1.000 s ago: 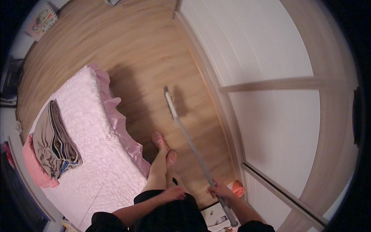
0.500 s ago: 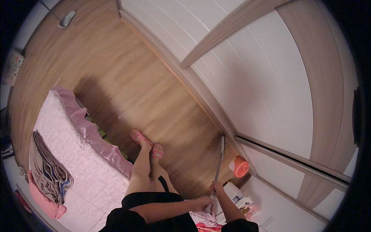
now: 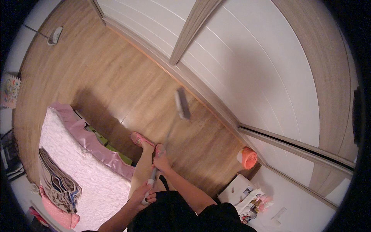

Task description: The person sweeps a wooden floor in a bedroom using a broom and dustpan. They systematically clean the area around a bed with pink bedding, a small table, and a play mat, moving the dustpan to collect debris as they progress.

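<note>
I hold a long-handled broom slantwise in front of my legs. My left hand (image 3: 143,196) is closed around the light grip at the near end of the broom handle (image 3: 152,177). Farther up the handle, my right hand (image 3: 161,161) grips it, just below my pink shoes. The broom head (image 3: 179,104), pale and smeared by motion, is over the wood floor near the wardrobe's base. Part of the thin shaft between my right hand and the head is blurred.
At left stands a bed (image 3: 98,189) with folded brown cloth (image 3: 60,179); green boxes (image 3: 98,135) show beneath its skirt. White sliding wardrobe doors (image 3: 247,73) run along the right. An orange-topped bin (image 3: 248,157) and a white cabinet (image 3: 236,188) stand lower right. A long-handled dustpan (image 3: 56,36) is far left.
The broom head has swung left and away from the wardrobe's base corner to the middle of the floor. Both hands have moved left with the handle, and the view has shifted slightly.
</note>
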A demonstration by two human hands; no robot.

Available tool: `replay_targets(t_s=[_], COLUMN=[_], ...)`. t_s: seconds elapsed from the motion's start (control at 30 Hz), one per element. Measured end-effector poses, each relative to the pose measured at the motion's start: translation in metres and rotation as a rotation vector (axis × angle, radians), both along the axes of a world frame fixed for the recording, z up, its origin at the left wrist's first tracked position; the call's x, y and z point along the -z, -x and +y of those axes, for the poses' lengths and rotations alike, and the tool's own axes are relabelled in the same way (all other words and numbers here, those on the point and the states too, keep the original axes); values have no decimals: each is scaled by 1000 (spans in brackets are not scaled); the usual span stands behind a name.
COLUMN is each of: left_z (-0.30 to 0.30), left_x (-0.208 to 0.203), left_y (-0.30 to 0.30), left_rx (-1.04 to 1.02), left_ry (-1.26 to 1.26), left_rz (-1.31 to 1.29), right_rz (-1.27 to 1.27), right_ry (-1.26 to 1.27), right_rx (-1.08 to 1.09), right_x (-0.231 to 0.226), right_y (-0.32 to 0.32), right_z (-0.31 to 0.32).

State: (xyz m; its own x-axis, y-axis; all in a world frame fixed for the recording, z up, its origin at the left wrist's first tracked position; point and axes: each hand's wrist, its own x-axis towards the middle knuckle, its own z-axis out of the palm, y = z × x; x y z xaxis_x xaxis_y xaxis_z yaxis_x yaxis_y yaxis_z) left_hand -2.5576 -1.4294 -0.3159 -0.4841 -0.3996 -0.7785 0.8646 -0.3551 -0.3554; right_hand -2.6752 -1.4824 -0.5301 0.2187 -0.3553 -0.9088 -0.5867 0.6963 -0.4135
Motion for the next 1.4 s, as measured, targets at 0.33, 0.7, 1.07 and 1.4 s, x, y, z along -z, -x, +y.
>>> replay_targets(t_s=[0.33, 0.7, 1.07, 1.4], left_z=[34, -24, -30, -32], left_x=[-78, 15, -89, -126], left_y=[-8, -73, -324, -339], left_rx=[320, 319, 194, 209], left_ry=[39, -40, -220, -152], left_rz=[-159, 99, -384, -401], right_rz=[-316, -181, -155, -425], right_ry=[-512, -364, -628, -483], right_rx=[492, 328, 362, 48], right_x=[-157, -12, -98, -155], right_y=[-15, 15, -349, -405], right_z=[-26, 8, -39, -86])
